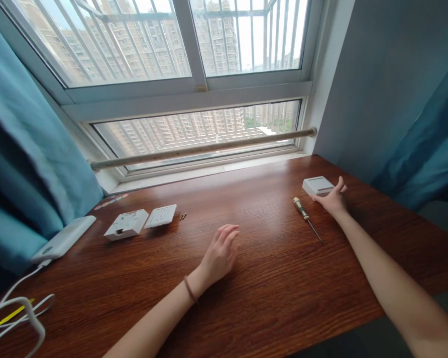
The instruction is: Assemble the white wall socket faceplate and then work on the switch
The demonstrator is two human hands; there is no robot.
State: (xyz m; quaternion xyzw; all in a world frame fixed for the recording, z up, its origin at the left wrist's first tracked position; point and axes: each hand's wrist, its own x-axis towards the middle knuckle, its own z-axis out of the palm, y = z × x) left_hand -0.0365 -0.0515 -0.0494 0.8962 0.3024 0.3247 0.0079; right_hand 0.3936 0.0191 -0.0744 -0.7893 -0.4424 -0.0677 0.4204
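At the far right of the table, my right hand (pixel 333 200) has its thumb and fingers around the near right side of a white square box (pixel 317 185), which looks like a switch or socket box. A screwdriver (pixel 301 209) with a black and cream handle lies just left of that hand, its tip toward me. My left hand (pixel 220 252) rests on the tabletop near the middle, fingers loosely bent and slightly apart, holding nothing. To its left are a white socket faceplate (pixel 161 216), a white mounting box (pixel 126 223) and a pair of small screws (pixel 182 217).
A white power bank (pixel 65 238) with a white cable (pixel 32 318) plugged in lies at the left edge. Blue curtains (pixel 33 134) hang beside it. Behind the brown wooden table (pixel 261 283) are a window and a horizontal rail (pixel 209 148).
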